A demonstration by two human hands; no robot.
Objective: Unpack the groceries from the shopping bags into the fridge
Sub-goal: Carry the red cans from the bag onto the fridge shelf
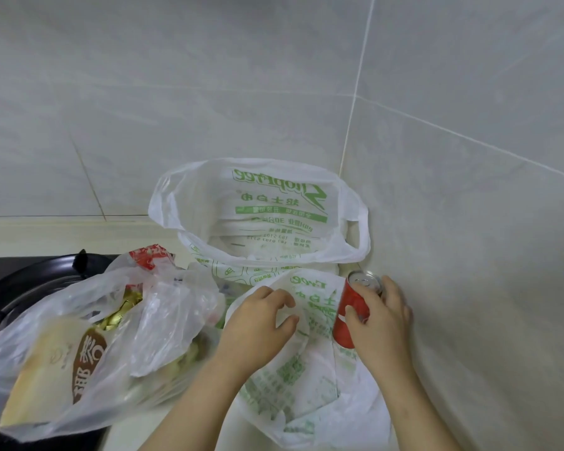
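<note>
Right now my right hand (383, 323) is wrapped around a red can (350, 309), upright against the tiled wall (469, 255) at the 1 o'clock edge of the near printed bag (293, 379). My left hand (258, 322) lies apart from it on that bag's plastic with fingers bent, though I cannot tell if they pinch it. A second printed bag (274, 216) stands open at 12 o'clock, and a clear bag (163, 323) holding a bread loaf (43, 366) slumps at 9 o'clock.

A black pan (43, 276) sits below grey tiled wall (209, 92).
</note>
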